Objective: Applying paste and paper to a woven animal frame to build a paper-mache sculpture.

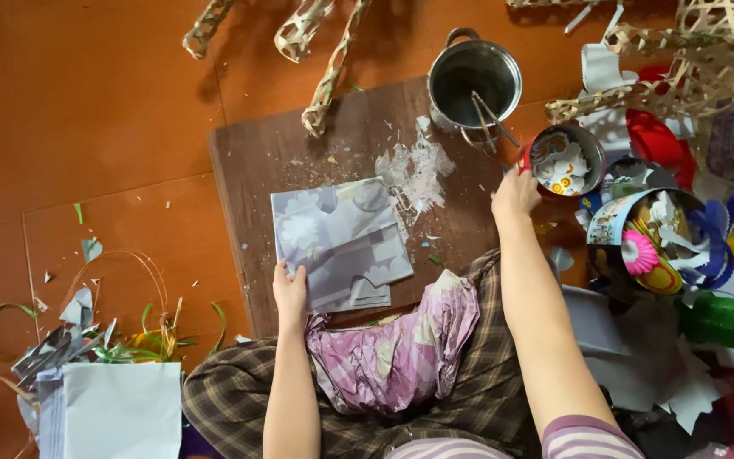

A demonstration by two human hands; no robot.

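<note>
- Sitting on the floor in front of a dark wooden board [299,161], the person has both bare arms stretched out over it.
- The left hand [290,291] rests on the lower left corner of one sheet of grey flowered paper [341,238], which lies flat near the middle of the board; the fingers lie close together, pressed down on the paper's edge.
- The right hand [515,192] reaches to the right edge of the board, touching the rim of a small round tin [566,161] full of little white and yellow flower cut-outs (whether the fingertips pinch the rim or only rest against it, I cannot tell).
- One steel pot [474,78] stands at the top right corner of the board, with two thin metal sticks leaning inside it.
- A patch of whitish smeared residue [416,170] marks the board between the pot and the paper.
- A second, larger round tin [647,242] sits just right of the forearm, holding a pink paper flower and ribbons.
- Three woven cane strips [329,76] lie above the board on the orange floor.
- One crumpled pink and white cloth [397,348] rests in the lap, on a plaid skirt.
- A green spool [728,321] lies at far right.
- A stack of white paper [121,408] sits at lower left beside green and yellow scraps.
</note>
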